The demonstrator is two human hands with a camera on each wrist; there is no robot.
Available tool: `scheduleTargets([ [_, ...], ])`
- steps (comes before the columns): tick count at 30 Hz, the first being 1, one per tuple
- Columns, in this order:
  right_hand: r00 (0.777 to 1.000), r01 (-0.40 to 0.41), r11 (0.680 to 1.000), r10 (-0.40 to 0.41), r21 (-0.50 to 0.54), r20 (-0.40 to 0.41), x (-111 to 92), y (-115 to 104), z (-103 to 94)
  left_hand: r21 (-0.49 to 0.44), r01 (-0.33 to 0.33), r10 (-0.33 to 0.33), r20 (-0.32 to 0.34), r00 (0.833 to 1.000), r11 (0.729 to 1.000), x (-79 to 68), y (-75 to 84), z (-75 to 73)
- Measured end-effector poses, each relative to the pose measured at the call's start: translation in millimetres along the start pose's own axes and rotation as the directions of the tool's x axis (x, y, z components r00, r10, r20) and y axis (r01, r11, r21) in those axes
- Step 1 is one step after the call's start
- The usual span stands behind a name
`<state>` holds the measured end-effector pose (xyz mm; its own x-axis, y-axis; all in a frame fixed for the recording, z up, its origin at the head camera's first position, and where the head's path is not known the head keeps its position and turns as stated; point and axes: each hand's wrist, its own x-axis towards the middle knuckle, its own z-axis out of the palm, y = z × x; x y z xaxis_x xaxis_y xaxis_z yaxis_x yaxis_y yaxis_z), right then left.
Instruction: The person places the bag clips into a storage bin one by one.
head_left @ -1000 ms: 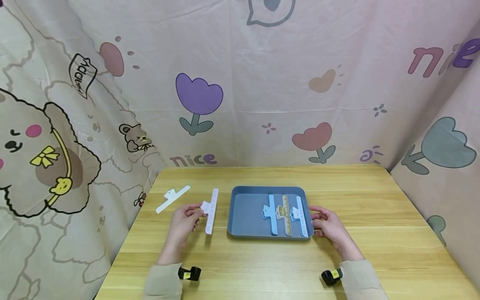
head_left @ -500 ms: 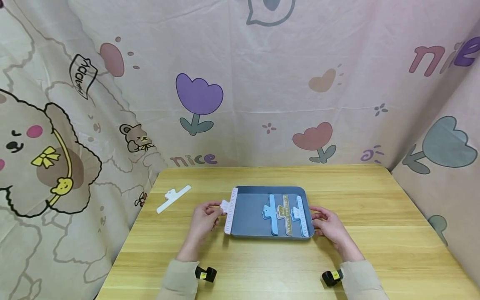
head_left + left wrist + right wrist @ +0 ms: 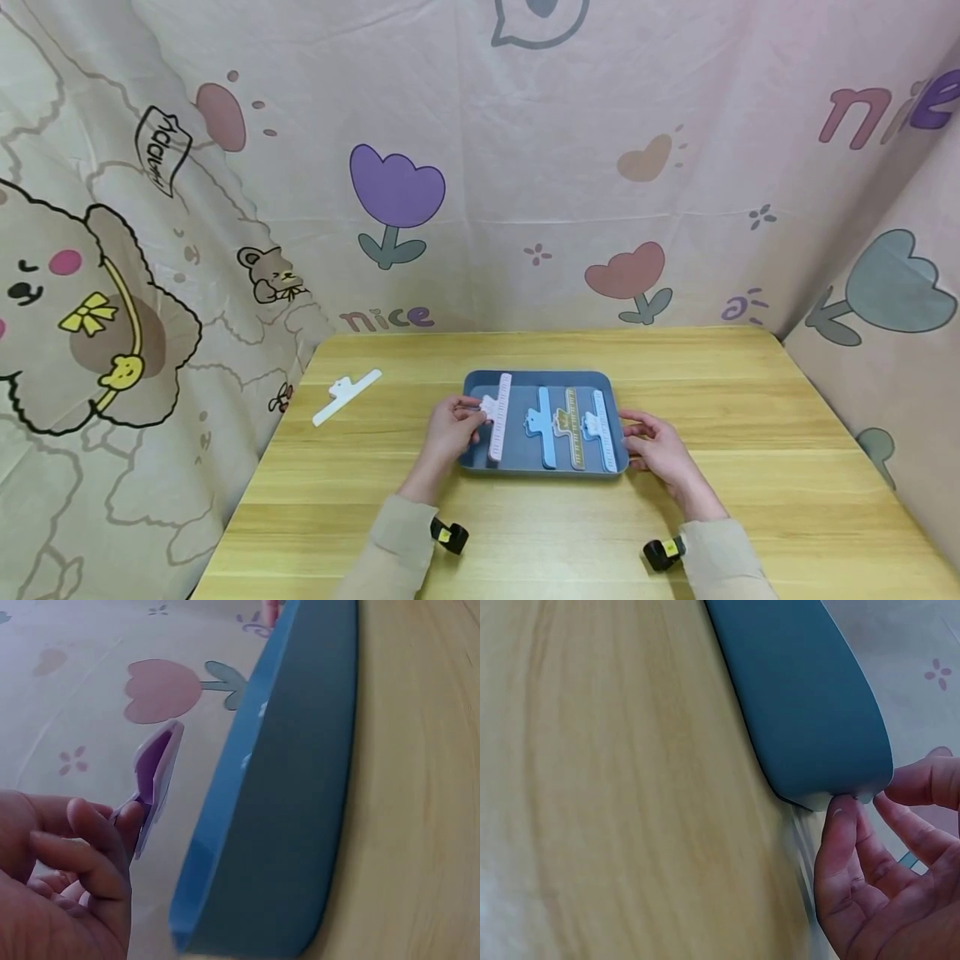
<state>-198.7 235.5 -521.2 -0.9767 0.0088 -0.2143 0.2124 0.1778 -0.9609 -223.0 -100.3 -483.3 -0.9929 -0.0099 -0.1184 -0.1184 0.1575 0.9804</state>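
My left hand [image 3: 452, 429] pinches the clip part of a pale lilac ruler clip [image 3: 500, 417] between thumb and fingers. In the left wrist view the lilac clip [image 3: 159, 776] hangs above the rim of the blue-grey tray. The tray [image 3: 517, 473] lies on the table, holding a light blue clip [image 3: 546, 427], a clear gold-toned clip [image 3: 574, 429] and a pale blue-and-white clip [image 3: 603, 429], roughly parallel. At its right end my right hand [image 3: 656, 450] grips the tray's edge; the right wrist view shows curled fingertips [image 3: 844, 806] against the end wall [image 3: 825, 750].
One white clip [image 3: 347, 397] lies slantwise on the wooden table [image 3: 555, 533], left of the tray. Behind the table hangs a patterned cloth [image 3: 517, 167], with more cloth at both sides. Each wrist wears a small black camera.
My left hand has carried the lilac clip rightward, from beside the tray, across its left rim, to over the tray's left part. The right hand stays at the tray's edge.
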Motion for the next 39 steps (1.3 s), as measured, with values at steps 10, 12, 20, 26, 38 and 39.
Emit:
scheduleTargets([
  [10,1.0,-0.02,1.0,0.019,0.022,0.005,1,-2,1.1,0.022,0.039,-0.038,-0.017,0.999,0.999,11.4,-11.9,22.7],
  [12,1.0,-0.02,1.0,0.02,0.018,0.003,1,-2,0.8,0.028,0.051,-0.05,-0.02,0.999,0.998,12.0,-11.6,25.5],
  [20,1.0,-0.023,0.999,0.023,0.024,0.003,0,-3,0.8,0.065,0.075,-0.073,-0.029,0.997,0.995,12.5,-13.4,35.0],
  [26,1.0,-0.026,0.999,0.026,0.022,0.002,0,-1,0.5,0.07,0.065,-0.066,0.004,0.998,0.995,11.7,-17.2,40.9],
  [38,1.0,-0.025,0.999,0.025,0.028,0.008,0,0,0.0,0.195,0.059,-0.081,0.108,0.991,0.979,5.5,-15.0,39.0],
  [39,1.0,-0.027,0.999,0.027,0.028,0.007,0,0,0.1,0.207,0.056,-0.082,0.117,0.99,0.977,4.5,-14.1,37.8],
])
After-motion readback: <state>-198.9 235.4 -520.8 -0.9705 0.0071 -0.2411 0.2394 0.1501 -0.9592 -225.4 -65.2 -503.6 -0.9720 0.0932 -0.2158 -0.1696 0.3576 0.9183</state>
